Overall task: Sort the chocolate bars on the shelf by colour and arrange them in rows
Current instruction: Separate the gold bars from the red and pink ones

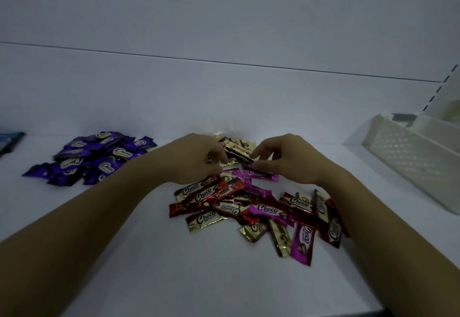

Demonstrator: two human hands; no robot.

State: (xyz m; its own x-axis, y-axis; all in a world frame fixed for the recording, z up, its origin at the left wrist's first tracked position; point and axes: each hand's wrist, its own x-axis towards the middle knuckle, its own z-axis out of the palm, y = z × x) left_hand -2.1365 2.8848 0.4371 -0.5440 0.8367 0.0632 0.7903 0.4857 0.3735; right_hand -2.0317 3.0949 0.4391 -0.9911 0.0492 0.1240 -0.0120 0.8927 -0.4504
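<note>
1. Purple pile (94,157), left on the shelf (124,254): one colour, heaped, no rows. The slick wrappers may slide apart.
2. Left hand (196,158): fingers curled down at the gold pile (237,148). Can't tell if it holds a bar.
3. Gold pile, back centre, touches pink bars (261,176). Risk of a pink one being dragged in.
4. Right hand (281,160): fingertips at a gold bar's edge, grip unclear.
5. Mixed heap (261,212), front centre: glossy red, gold and pink bars overlapping, "Choco" printed on them. The right forearm crosses its edge and could sweep bars off the front.
</note>
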